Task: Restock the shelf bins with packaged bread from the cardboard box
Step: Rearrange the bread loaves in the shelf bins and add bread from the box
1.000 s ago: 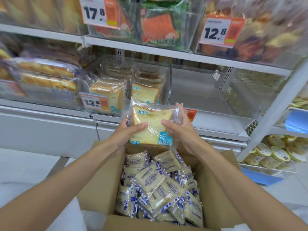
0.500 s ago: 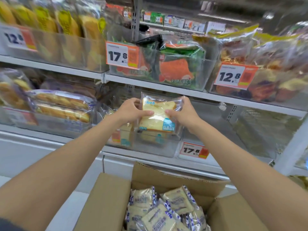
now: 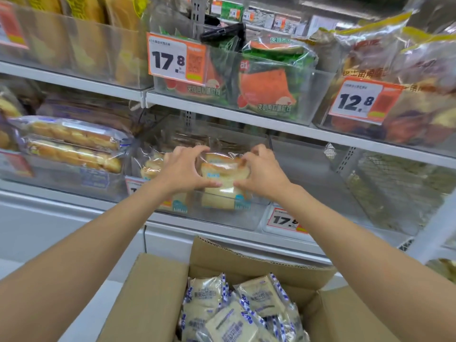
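A clear-wrapped pack of sliced bread [image 3: 222, 172] is inside the clear shelf bin [image 3: 222, 218] on the middle shelf, tilted over the packs stored there. My left hand [image 3: 183, 170] grips its left side with curled fingers and thumb. Opposite it, my right hand [image 3: 262, 171] grips the right side the same way. Below, the open cardboard box [image 3: 153, 297] holds several small bread packs [image 3: 237, 309] with blue-and-white edges.
An empty clear bin [image 3: 311, 183] with a 17.8 tag [image 3: 286, 222] stands right of the filled one. Bun packs [image 3: 71, 149] lie in the left bin. The upper shelf carries watermelon-print bread [image 3: 266, 87] and price tags. A white shelf post [image 3: 434, 230] stands at right.
Both hands carried the bread pack from above the box up and forward into the middle-shelf bin, then lowered it onto the packs there. The view tilted up toward the shelves.
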